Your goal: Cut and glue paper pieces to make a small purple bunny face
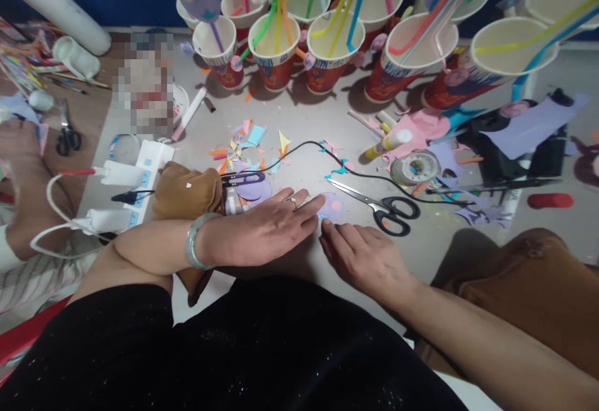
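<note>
In the head view, a purple paper circle (333, 205) with pink dots is laid on the pale table (276, 115), between the person's two hands. Its upper left edge is reached by the left hand (266, 224), on which a ring and a pale bracelet (191, 242) are worn. The left fingers are stretched out, slightly spread; the thumb is hidden, so whether anything is pinched cannot be told. The right hand (367, 258) is placed just below the circle, its fingers curled and pressed close to one another; whether the paper is gripped by them cannot be told either.

Black-handled scissors (374, 204) are laid partly open beside the circle, with a roll of tape (414, 168) beyond. Paper scraps (255, 136) are scattered about, and a black cable (306, 143) is looped across. At the back, red, white and blue paper cups (276, 75) are lined up, with bent straws stood in them; blue lettering is printed below their rims but cannot be read with certainty. Blue marks are carried by the white power strip (152, 164), likewise unreadable. At far left, another person's hand (19, 143) is seen near purple paper.
</note>
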A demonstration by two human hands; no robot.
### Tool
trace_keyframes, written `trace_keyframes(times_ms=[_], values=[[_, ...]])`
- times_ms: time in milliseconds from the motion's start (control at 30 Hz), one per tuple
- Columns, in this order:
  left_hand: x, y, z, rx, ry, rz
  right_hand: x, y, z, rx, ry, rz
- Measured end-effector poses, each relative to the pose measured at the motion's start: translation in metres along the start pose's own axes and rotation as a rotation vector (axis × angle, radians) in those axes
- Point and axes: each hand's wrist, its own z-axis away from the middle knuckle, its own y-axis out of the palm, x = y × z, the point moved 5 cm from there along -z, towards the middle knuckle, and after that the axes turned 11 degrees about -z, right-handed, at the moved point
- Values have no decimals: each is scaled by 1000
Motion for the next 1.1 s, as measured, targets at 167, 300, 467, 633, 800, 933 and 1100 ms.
trace_keyframes(times_ms=[167, 300, 467, 633, 800, 933, 1100], values=[[1, -1, -2, 27, -10, 51, 1, 0, -1, 8, 15, 7], [0, -1, -5, 63, -5, 31, 1, 1, 0, 21, 17, 8], [-1, 0, -1, 1, -25, 75, 1, 2, 0, 10, 10, -4], [-2, 4, 1, 22, -30, 73, 1, 1, 0, 8, -2, 1], [-2, 4, -2, 34, -37, 50, 1, 0, 0, 7, -6, 3], [-2, 3, -5, 57, -26, 17, 1, 2, 1, 23, -6, 8], [-1, 2, -7, 80, -11, -16, 1, 3, 3, 46, -25, 16]])
